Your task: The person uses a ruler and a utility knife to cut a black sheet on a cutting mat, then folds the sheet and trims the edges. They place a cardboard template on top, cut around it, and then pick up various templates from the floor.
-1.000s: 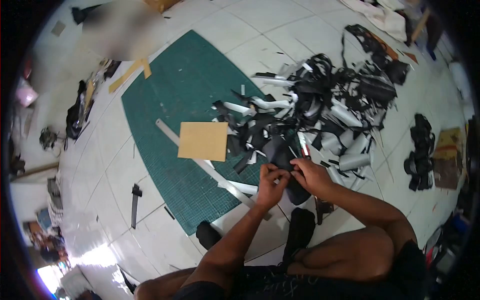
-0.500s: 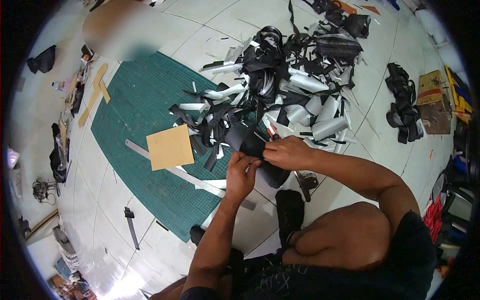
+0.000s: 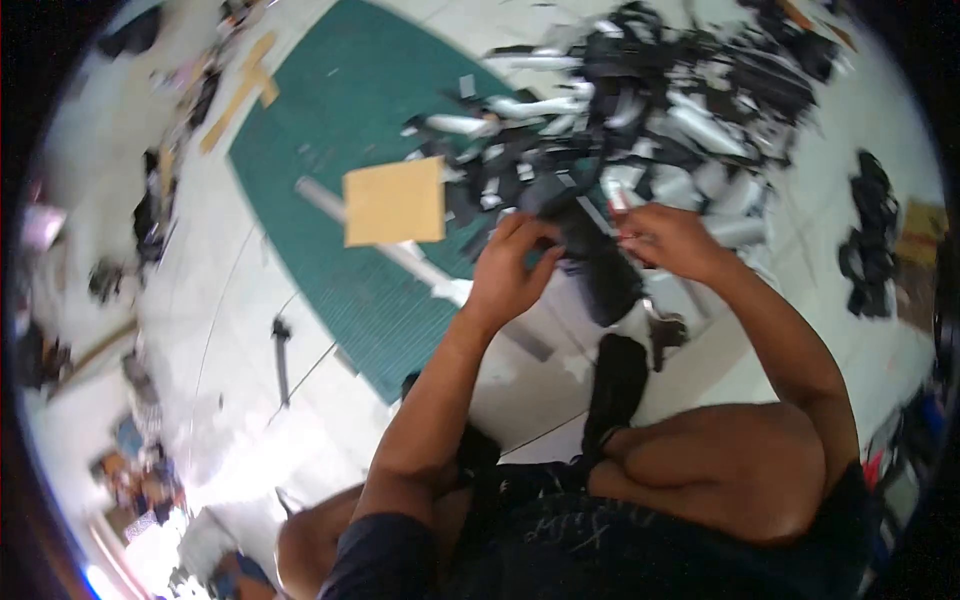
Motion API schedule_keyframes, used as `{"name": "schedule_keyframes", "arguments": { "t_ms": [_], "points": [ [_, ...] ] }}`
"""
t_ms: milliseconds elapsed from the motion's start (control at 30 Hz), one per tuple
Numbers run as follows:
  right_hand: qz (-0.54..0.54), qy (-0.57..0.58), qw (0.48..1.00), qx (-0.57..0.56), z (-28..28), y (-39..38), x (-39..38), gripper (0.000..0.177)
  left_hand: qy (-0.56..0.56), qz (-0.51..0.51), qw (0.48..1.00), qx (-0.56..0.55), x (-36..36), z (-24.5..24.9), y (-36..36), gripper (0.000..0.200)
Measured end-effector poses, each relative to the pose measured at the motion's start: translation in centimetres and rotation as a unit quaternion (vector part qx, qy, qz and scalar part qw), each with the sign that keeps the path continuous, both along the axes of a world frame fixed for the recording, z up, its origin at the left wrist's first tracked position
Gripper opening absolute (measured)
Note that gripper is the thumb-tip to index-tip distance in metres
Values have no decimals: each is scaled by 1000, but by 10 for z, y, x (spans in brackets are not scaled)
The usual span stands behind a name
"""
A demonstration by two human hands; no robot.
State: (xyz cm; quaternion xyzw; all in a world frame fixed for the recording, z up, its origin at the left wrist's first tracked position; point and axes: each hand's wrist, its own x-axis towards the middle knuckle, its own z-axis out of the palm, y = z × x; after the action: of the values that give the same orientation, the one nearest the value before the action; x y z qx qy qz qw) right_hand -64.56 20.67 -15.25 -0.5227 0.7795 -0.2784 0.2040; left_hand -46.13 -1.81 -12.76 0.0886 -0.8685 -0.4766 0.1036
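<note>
A black, smooth-looking piece (image 3: pixel 600 270), apparently folded or rolled, lies in front of me between my hands. My left hand (image 3: pixel 508 268) is at its left edge, thumb and forefinger apart; blur hides whether the fingertips touch it. On the other side, my right hand (image 3: pixel 668 240) has its fingers closed around a slim red tool (image 3: pixel 619 200), whose kind I cannot make out. Near the piece's lower end lies a dark metal tool (image 3: pixel 664 335). A tan square board (image 3: pixel 394 202) rests on the green cutting mat (image 3: pixel 310 110), over a metal ruler (image 3: pixel 415 265).
Black and white strips and offcuts (image 3: pixel 700 125) are heaped beyond my hands. A black bundle (image 3: pixel 868 235) and a worn box (image 3: pixel 918 240) lie at the right. Tan strips (image 3: pixel 240 90) and a dark narrow item (image 3: pixel 282 360) lie on the tiled floor at the left.
My view has shifted, so the scene sits higher and further right. My hands have moved apart from the black piece's middle, and my right hand has taken hold of the red tool.
</note>
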Motion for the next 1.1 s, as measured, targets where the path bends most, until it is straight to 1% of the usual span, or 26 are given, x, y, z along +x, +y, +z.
{"name": "schedule_keyframes", "arguments": {
  "t_ms": [33, 67, 100, 133, 200, 267, 333, 400, 467, 533, 600, 667, 733, 767, 800, 867, 933, 1000, 1100],
  "points": [
    [-10, -26, 1000, -11, 2, -1, 0, 22, 33, 4, 999, -18, -4, 9, -12, 23],
    [-21, -52, 998, -20, 6, -2, 1, 22, 1, 17, 999, -34, -6, 25, -25, 23],
    [-29, -55, 998, -2, 10, -4, 1, 19, 29, 24, 999, 20, -9, 28, -45, 22],
    [-40, -58, 997, 20, 14, -7, 3, 17, 18, 30, 999, -34, -9, 38, -67, 22],
    [-22, -61, 997, 35, 19, -12, 3, 15, -35, 15, 995, -88, -5, 47, -123, 22],
    [-11, -59, 998, 33, 16, -18, 3, 14, -163, -5, 959, -230, 20, 71, -178, 24],
    [-4, -54, 998, 13, 11, -23, 3, 14, -269, -33, 902, -338, 64, 85, -231, 26],
    [4, -44, 999, 8, 14, -33, 7, 14, -358, -38, 852, -379, 111, 112, -265, 26],
    [7, -43, 999, -3, 11, -46, 7, 14, -403, 2, 826, -395, 163, 121, -289, 29],
    [16, -44, 998, -34, 17, -61, 10, 14, -431, 36, 828, -357, 214, 106, -304, 31],
    [22, -42, 997, -58, 21, -70, 12, 14, -511, 51, 795, -324, 233, 84, -296, 32],
    [35, -35, 995, -83, 17, -80, 10, 14, -511, 81, 821, -243, 246, 51, -291, 34],
    [21, -52, 997, -54, 19, -86, 13, 14, -488, 88, 849, -182, 243, 42, -267, 36],
    [14, -60, 997, -37, 21, -87, 13, 13, -501, 60, 850, -152, 241, 44, -258, 36],
    [19, -47, 997, -51, 18, -85, 12, 14, -498, 55, 857, -118, 246, 41, -258, 37],
    [31, -15, 996, -84, 11, -81, 4, 16, -483, 78, 865, -112, 256, 36, -265, 37],
    [-2, 6, 998, -58, 16, -74, -5, 16, -468, 128, 863, -142, 256, 43, -262, 39],
    [-44, 24, 998, -35, 18, -62, -13, 17, -484, 118, 852, -160, 263, 31, -274, 39],
    [-118, 41, 992, -7, 19, -35, -35, 21, -478, 58, 859, -172, 269, 8, -293, 36]
  ]
}}
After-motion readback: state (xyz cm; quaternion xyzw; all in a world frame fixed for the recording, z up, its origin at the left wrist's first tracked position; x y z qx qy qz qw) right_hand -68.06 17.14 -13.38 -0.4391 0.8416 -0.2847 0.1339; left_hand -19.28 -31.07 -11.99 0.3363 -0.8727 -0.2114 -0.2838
